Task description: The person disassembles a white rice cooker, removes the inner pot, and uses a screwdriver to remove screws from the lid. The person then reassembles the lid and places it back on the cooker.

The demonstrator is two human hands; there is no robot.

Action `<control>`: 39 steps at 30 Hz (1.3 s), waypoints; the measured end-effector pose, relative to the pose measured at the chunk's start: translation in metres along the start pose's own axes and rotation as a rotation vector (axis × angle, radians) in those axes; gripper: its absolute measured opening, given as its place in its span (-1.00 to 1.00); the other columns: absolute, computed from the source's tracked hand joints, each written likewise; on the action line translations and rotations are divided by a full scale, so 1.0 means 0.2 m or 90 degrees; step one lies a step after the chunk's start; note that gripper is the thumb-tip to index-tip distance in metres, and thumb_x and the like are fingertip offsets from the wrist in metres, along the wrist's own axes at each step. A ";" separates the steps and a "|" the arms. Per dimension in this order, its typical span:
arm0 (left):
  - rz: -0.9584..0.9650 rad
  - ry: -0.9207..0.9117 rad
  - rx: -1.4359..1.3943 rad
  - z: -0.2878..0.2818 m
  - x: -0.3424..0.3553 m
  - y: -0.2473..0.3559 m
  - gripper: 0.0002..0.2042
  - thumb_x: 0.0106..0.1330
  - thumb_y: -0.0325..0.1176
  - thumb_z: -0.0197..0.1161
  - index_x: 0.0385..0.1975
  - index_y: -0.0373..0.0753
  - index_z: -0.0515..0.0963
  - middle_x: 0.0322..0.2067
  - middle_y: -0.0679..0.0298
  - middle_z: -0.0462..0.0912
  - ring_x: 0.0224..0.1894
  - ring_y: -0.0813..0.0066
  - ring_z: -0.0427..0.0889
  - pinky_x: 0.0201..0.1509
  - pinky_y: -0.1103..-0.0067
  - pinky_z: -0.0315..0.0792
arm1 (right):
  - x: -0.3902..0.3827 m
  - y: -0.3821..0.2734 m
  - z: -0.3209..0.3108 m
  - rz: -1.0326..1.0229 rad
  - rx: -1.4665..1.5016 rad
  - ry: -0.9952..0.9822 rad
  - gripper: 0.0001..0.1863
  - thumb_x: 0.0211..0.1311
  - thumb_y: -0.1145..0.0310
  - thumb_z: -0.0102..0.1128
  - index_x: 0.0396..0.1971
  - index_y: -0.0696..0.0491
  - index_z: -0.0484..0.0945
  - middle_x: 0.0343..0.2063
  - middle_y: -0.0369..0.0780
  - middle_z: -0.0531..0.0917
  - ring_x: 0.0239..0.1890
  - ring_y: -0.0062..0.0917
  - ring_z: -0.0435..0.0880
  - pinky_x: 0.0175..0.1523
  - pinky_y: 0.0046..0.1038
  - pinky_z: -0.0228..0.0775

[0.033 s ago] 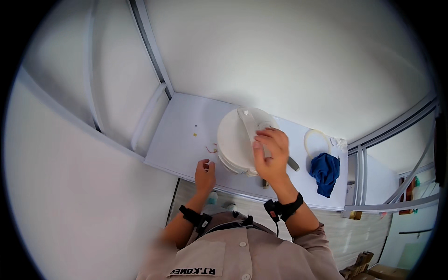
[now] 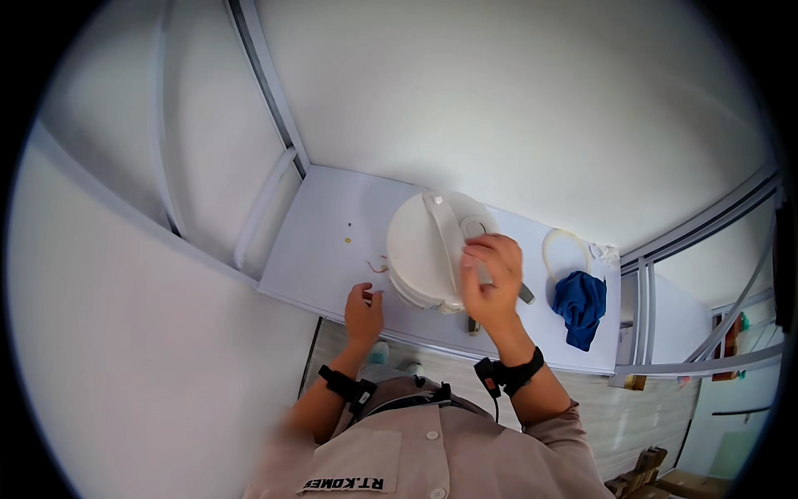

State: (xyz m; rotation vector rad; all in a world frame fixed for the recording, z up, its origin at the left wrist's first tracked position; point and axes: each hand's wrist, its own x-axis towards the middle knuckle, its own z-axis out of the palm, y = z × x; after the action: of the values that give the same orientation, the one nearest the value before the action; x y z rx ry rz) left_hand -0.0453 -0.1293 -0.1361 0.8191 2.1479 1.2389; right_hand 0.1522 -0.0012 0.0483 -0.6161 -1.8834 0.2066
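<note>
A white round rice cooker (image 2: 420, 249) stands on the pale table, lid closed, with a curved carrying handle (image 2: 445, 226) lying across its top. My right hand (image 2: 496, 270) is over the right side of the lid, just nearer to me than the round steam vent (image 2: 475, 227). Its fingers curl in toward the thumb; whatever they may pinch is hidden. Beside the cooker's near left side, my left hand (image 2: 364, 314) rests by the table's front edge, fingers loosely bent and apart, holding nothing.
Right of the cooker lie a grey tool handle (image 2: 526, 293), a blue cloth (image 2: 579, 308) and a cream ring (image 2: 565, 241). Another handle (image 2: 474, 326) is near the front edge. Thin reddish wire (image 2: 378, 266) and a small yellow piece (image 2: 347, 240) lie on the left.
My right hand has moved slightly right and toward me, uncovering more of the steam vent. My left hand and the cooker have stayed in place.
</note>
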 end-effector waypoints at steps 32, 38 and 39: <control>0.260 -0.038 0.136 -0.12 0.17 -0.02 -0.80 0.49 -0.27 0.25 -0.20 -0.30 0.63 -0.26 0.08 0.68 -0.24 0.17 0.68 -0.14 0.31 0.55 | -0.52 0.12 -0.25 0.366 0.088 -0.047 -0.82 0.25 0.46 0.38 -0.18 0.12 0.61 -0.33 -0.19 0.65 -0.42 -0.49 0.55 -0.27 -0.47 0.45; 0.137 -0.053 -0.097 -0.21 0.15 0.33 -0.70 0.61 -0.20 0.12 -0.08 -0.37 0.57 -0.09 0.13 0.73 -0.11 0.42 0.68 -0.03 0.47 0.52 | -0.09 -0.02 -0.22 0.396 0.069 -0.182 -0.62 0.27 0.24 0.42 -0.03 0.15 0.62 -0.25 -0.15 0.68 -0.23 -0.36 0.65 -0.14 -0.34 0.51; 0.163 -0.060 -0.134 -0.22 0.15 0.39 -0.70 0.62 -0.21 0.10 -0.04 -0.38 0.56 -0.01 0.13 0.71 -0.05 0.42 0.67 0.02 0.47 0.52 | 0.00 -0.08 -0.19 0.360 -0.001 -0.215 -0.55 0.26 0.19 0.43 0.02 0.16 0.61 -0.22 -0.12 0.69 -0.18 -0.30 0.66 -0.11 -0.28 0.53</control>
State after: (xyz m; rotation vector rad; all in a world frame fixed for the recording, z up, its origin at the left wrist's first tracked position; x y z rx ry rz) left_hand -0.0781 -0.1021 -0.0523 1.0600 1.8432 1.4921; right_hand 0.1822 -0.0194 0.0704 -1.1665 -1.9842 0.7105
